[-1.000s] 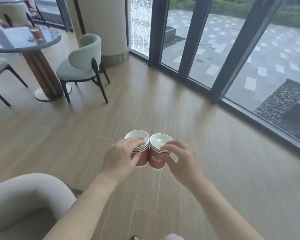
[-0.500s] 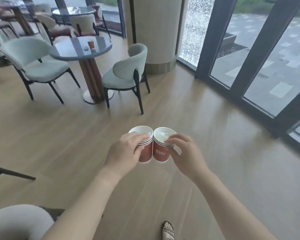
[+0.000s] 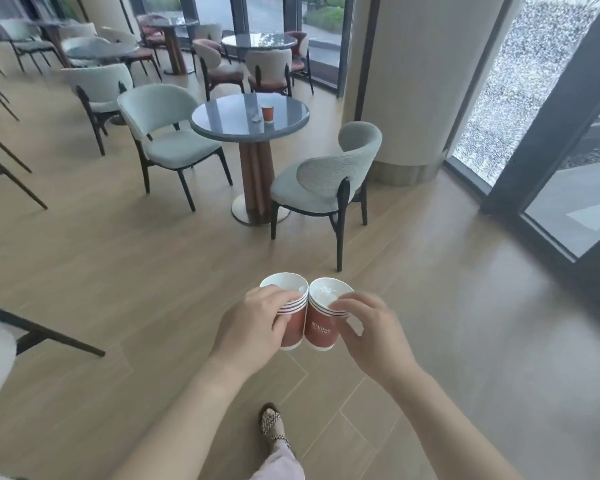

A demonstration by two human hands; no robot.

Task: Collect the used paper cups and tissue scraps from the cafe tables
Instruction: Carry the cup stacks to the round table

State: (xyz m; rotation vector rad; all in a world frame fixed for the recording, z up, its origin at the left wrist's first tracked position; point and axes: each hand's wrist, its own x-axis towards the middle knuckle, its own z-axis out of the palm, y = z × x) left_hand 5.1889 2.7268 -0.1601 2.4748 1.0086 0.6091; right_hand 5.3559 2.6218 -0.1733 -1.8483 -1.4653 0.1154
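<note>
L hand (image 3: 253,327) grips stacked red paper cups w/ striped white rims (image 3: 293,327), fingers curled over the rim. R hand (image 3: 374,334) pinches second red paper-cup stack (image 3: 321,332), tissue inside. Stacks touching, grip unchanged.

Change: round grey stone-top table (image 3: 222,128) now nearer, centred ahead. On it: lone red paper cup (image 3: 267,113) + small white tissue scrap (image 3: 256,118) just beside. Prob. next pickup, but both hands full.

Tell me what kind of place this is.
Most likely a cafe or hotel lounge: several small round tables ringed by padded chairs, a paper cup left on the nearest one, and tall glass walls looking outdoors.
</note>
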